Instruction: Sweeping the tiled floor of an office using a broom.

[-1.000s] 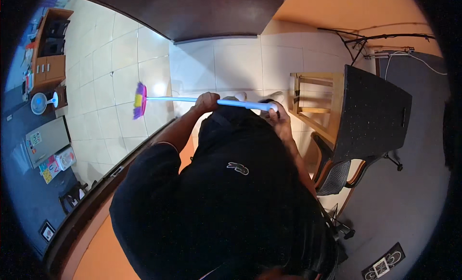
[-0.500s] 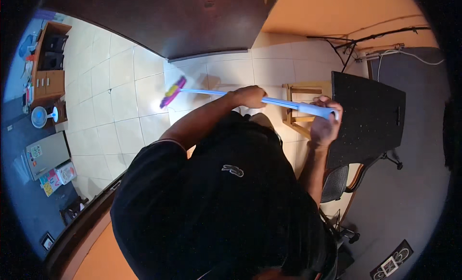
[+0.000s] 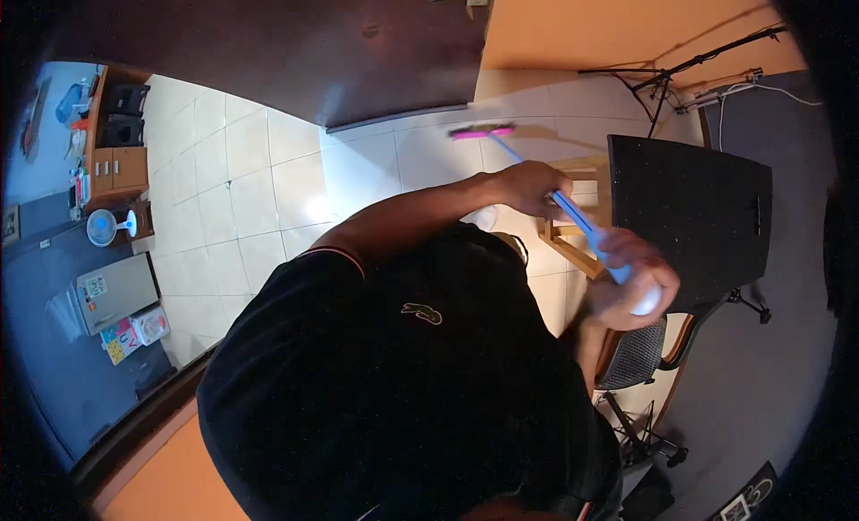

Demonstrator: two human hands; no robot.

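The left hand [image 3: 530, 186] and right hand [image 3: 642, 267] are curling closed around the slim blue broom handle [image 3: 577, 216]; firm, spaced grips are probably best steadying the narrow pink broom head [image 3: 483, 132], eleven o'clock from them.

a wooden cabinet [image 3: 121, 167], fan [image 3: 102, 226] and tiled floor [image 3: 255, 176] suggest a home.

There's the cream ceramic-tiled floor [image 3: 255, 176], gleaming! On it stand a light wooden frame [image 3: 577, 256] and black tripod [image 3: 664, 78].

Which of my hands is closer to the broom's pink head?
Your left hand, wrapped partway along the blue handle; your right hand grips the far end, away from the pink head.
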